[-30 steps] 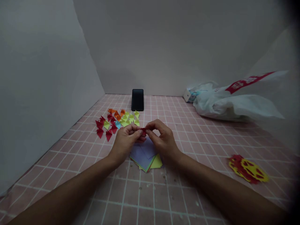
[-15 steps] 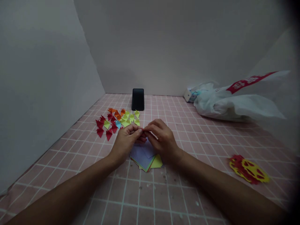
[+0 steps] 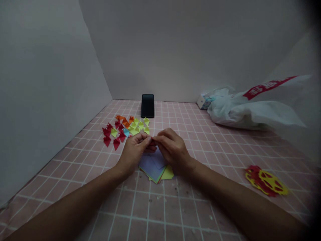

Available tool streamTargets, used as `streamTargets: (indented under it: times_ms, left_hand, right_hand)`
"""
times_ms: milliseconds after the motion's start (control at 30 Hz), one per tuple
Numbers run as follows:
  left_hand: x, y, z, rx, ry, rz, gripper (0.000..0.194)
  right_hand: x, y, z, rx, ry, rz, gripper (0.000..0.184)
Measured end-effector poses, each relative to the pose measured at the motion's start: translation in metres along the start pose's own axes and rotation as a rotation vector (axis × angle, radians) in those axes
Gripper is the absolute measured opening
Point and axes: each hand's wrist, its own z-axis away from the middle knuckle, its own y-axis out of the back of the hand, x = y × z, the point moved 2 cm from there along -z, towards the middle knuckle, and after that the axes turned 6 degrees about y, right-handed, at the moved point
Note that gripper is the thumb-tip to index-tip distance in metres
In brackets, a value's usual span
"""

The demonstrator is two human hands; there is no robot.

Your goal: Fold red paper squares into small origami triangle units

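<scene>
My left hand (image 3: 134, 150) is closed in a pinch on a small piece of red folded paper (image 3: 152, 138), most of it covered by fingers. From the other side, the fingertips of my right hand (image 3: 173, 147) press together on the same paper. Both hands meet above a stack of coloured paper sheets (image 3: 152, 166), lilac on top, with yellow and green edges showing beneath. Just beyond my left hand stands a group of small folded paper cranes: red ones (image 3: 116, 143), orange ones (image 3: 125, 123), yellow ones (image 3: 134, 128) and a blue one (image 3: 126, 132).
A black phone (image 3: 147, 106) leans upright behind the cranes. At the back right lie a white plastic bag (image 3: 240, 113) and a small patterned box (image 3: 202, 102). Red and yellow cut-out shapes (image 3: 268, 182) rest at the right. Pale walls (image 3: 175, 50) border the pink tiled surface (image 3: 150, 214).
My right fingers have closed further over the red paper and shifted slightly left, so less of it shows. My left hand has stayed nearly still.
</scene>
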Motion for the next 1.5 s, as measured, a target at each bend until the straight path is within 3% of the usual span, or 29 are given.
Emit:
streamTargets:
  times_ms: [300,467,733,1067,1367,1500]
  left_hand:
    - [-0.003,-0.001,0.000,-0.025,0.032,0.034,0.022]
    - [-0.002,-0.001,-0.001,-0.046,0.028,0.043,0.024]
    - [0.001,0.002,-0.003,0.007,-0.013,-0.009,0.024]
    - [0.006,0.001,0.000,0.010,-0.055,-0.072,0.024]
    - [0.004,0.003,-0.002,0.003,-0.095,-0.126,0.020]
    - [0.004,0.002,-0.002,0.047,-0.084,-0.065,0.021]
  right_hand:
    - [0.002,0.001,-0.001,-0.068,0.003,0.120,0.024]
    - [0.002,0.002,-0.002,-0.030,-0.041,0.039,0.024]
    - [0.017,0.012,-0.009,0.090,-0.362,-0.273,0.013]
    - [0.023,0.007,-0.010,-0.063,-0.573,-0.596,0.011]
    - [0.020,0.010,-0.014,-0.119,-0.408,-0.445,0.006]
    - [0.020,0.005,-0.011,-0.088,-0.467,-0.526,0.002]
